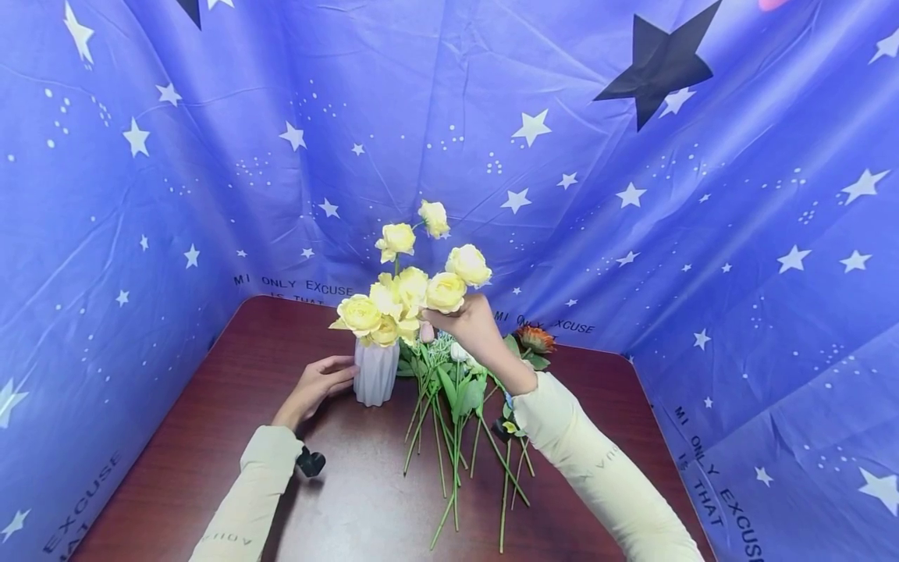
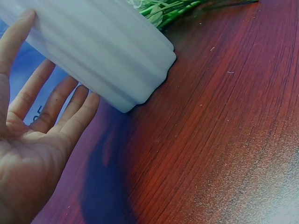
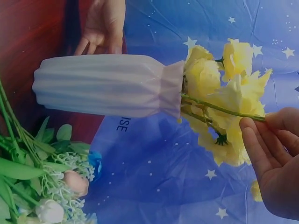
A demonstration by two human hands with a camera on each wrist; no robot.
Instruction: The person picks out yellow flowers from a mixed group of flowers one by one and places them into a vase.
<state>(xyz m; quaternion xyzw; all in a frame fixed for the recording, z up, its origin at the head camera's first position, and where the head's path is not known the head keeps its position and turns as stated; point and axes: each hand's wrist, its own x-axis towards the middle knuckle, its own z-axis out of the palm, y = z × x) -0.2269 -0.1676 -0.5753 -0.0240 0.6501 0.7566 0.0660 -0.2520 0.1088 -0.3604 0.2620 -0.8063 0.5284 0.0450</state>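
A white fluted vase [image 1: 375, 376] stands upright on the table, holding yellow flowers [image 3: 201, 77] at its mouth. The fingertips of my left hand [image 1: 323, 384] touch the vase's left side, and in the left wrist view the fingers of that hand [image 2: 44, 135] look extended, not wrapped round it. Just above and right of the vase, my right hand [image 1: 467, 328] pinches a green flower stem [image 3: 229, 111] between thumb and fingers. The stem's lower end reaches into the vase mouth. Yellow blooms [image 1: 446, 292] sit just above that hand.
To the right of the vase lie several loose stems [image 1: 456, 460] with green leaves, pale buds and small blossoms. An orange flower [image 1: 536, 339] is at the back right. A starry blue cloth [image 1: 421, 101] surrounds the dark red wooden table [image 1: 211, 437].
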